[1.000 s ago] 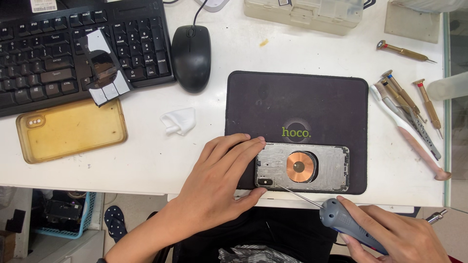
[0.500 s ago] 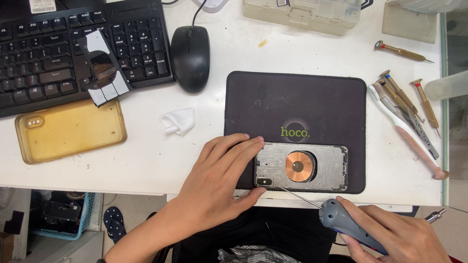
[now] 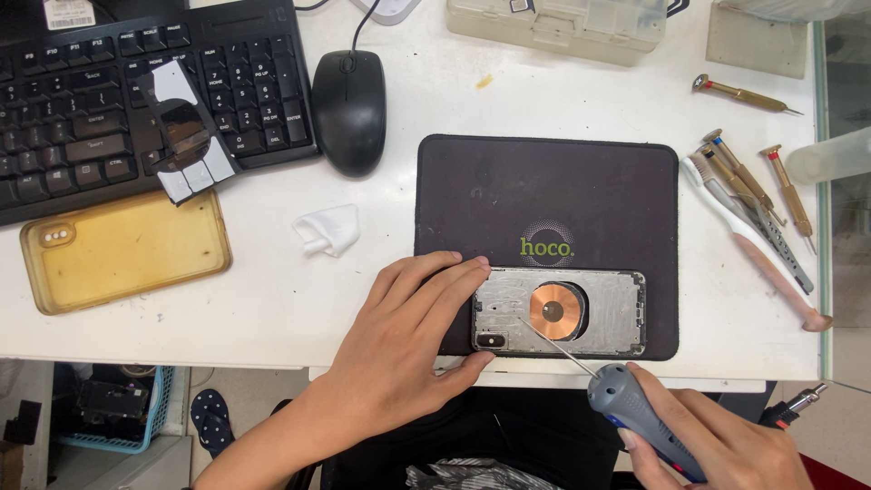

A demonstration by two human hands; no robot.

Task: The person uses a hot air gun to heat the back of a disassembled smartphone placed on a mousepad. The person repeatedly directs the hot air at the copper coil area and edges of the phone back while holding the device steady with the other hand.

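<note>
An opened phone housing (image 3: 599,313) with a copper coil (image 3: 554,309) lies on the near edge of a dark work mat (image 3: 544,195). My left hand (image 3: 413,340) grips the housing's left end, fingers on its top edge and thumb under its bottom edge. My right hand (image 3: 717,445) holds a grey-and-blue screwdriver (image 3: 635,413) at the desk's front edge. Its thin shaft slants up-left, and the tip rests just below the coil.
A black mouse (image 3: 349,109) and keyboard (image 3: 100,100) sit at the back left, with a yellowed phone case (image 3: 122,249) and a crumpled white wipe (image 3: 328,229). Several screwdrivers and a toothbrush (image 3: 753,231) lie right of the mat. A beige plastic box (image 3: 562,23) stands behind.
</note>
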